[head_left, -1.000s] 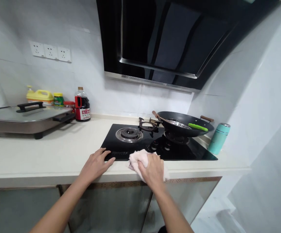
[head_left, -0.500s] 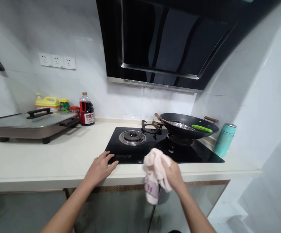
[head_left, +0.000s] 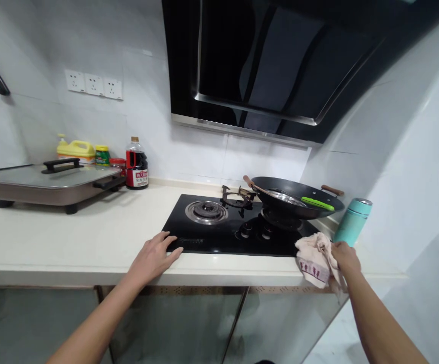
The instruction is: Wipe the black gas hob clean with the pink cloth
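My left hand [head_left: 154, 257] rests with fingers spread at the front left corner of the black gas stove [head_left: 219, 237]. At the stove's front right corner, my right hand [head_left: 346, 257] grips a pale pink cloth [head_left: 314, 255] with a purple patterned band. Part of the cloth drapes over the counter's front edge. Just behind that hand stands a turquoise tumbler [head_left: 354, 222]. A black wok [head_left: 293, 202] with wooden handles sits on the right burner, with a green-handled utensil [head_left: 317, 203] and a shiny metal piece lying in it. The left burner [head_left: 206, 212] is uncovered, and a loose pan support [head_left: 238, 197] lies behind it.
On the left of the counter [head_left: 71, 242] stands a lidded electric griddle [head_left: 52, 187]. Behind it are a soy sauce bottle [head_left: 137, 167], a green jar [head_left: 101, 154] and a yellow jug [head_left: 76, 150]. A black range hood [head_left: 272, 60] overhangs the stove.
My right hand has carried the cloth from the stove's front middle across to its right corner, uncovering the control knobs. The left hand stays at the left corner. The view has shifted slightly.
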